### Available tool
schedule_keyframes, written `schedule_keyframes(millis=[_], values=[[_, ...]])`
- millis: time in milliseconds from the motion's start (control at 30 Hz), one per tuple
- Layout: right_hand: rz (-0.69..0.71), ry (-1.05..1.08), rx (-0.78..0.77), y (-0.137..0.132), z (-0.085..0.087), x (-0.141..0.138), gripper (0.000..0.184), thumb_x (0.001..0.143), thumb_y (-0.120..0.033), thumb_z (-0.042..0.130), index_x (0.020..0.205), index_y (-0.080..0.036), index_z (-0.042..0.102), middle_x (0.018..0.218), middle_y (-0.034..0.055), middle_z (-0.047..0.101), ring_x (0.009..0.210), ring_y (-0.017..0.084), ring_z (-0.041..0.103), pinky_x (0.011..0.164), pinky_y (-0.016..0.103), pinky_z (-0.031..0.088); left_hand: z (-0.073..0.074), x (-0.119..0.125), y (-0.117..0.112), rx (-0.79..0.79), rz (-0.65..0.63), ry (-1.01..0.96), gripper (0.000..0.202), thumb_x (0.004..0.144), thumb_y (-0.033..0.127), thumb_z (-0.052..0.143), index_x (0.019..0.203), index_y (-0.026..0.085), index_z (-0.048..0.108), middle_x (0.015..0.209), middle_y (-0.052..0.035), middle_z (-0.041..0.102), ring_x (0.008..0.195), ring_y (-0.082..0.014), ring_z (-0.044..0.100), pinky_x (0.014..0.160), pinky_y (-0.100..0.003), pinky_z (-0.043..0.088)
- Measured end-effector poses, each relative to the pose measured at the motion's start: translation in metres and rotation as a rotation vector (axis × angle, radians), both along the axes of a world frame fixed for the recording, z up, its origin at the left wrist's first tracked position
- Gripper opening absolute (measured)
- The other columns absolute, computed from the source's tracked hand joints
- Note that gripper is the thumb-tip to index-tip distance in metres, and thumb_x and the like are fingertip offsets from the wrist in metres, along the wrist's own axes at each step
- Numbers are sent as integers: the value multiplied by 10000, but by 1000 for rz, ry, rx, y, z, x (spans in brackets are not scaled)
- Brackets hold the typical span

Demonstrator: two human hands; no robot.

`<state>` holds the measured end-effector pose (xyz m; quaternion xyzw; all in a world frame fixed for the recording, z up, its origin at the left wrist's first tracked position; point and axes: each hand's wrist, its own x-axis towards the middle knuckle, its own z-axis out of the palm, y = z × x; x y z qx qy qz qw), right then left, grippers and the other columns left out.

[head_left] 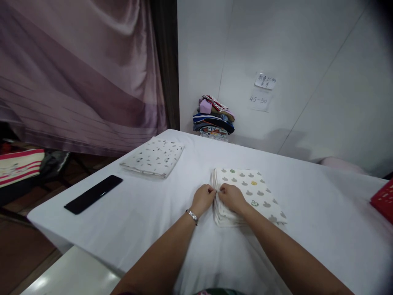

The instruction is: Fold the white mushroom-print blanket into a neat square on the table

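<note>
A folded white cloth with grey, green and yellow prints (256,192) lies on the white table (147,213) in front of me. My left hand (202,199), with a silver bracelet at the wrist, pinches the cloth's left edge. My right hand (232,197) rests beside it on the same edge, fingers curled onto the folded layers. Both hands meet at the near-left side of the cloth.
A second folded white cloth with small dark prints (155,157) lies at the far left. A black phone (93,194) lies near the left edge. A pile of coloured folded clothes (214,117) stands against the wall. A red basket (383,200) sits at the right edge.
</note>
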<state>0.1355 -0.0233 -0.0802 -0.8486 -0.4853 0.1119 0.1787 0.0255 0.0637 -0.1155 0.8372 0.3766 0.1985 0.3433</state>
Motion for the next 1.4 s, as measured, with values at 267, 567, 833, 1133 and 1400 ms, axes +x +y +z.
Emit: schedule_keyframes(millis=[267,567,833,1133,1400], values=[[-19,200,60,-1,-3,5,185,735,-228,513,854,-164,640,730,27,660,647,134,564,567,218,330,4,1,-2,-11,3,40,223,806,355,507,760,181,638,824,-34,648,761,-147,564,654,-248,374],[-21,15,-36,2,6,-2,235,720,-244,530,912,-156,633,847,82,668,795,186,589,657,243,361,2,1,4,-39,-33,94,188,796,331,507,753,197,630,837,-18,667,756,-141,577,611,-236,363],[-114,466,118,2,-13,11,188,673,-172,502,826,-159,610,539,-24,549,475,98,489,476,203,321,1,2,5,-26,-27,117,156,779,312,506,753,211,622,809,-6,666,742,-148,575,594,-243,350],[-109,445,225,-2,-15,3,175,684,-171,507,842,-165,581,591,-35,555,501,84,476,483,187,325,3,4,3,-19,-17,104,255,819,374,447,811,193,626,919,-48,661,826,-165,585,655,-253,377],[-98,291,174,-2,-8,-2,202,673,-153,521,859,-165,600,653,-18,593,579,105,516,538,200,336,6,6,3,-92,-41,143,195,760,325,495,755,185,631,833,-49,675,749,-165,595,587,-246,363]])
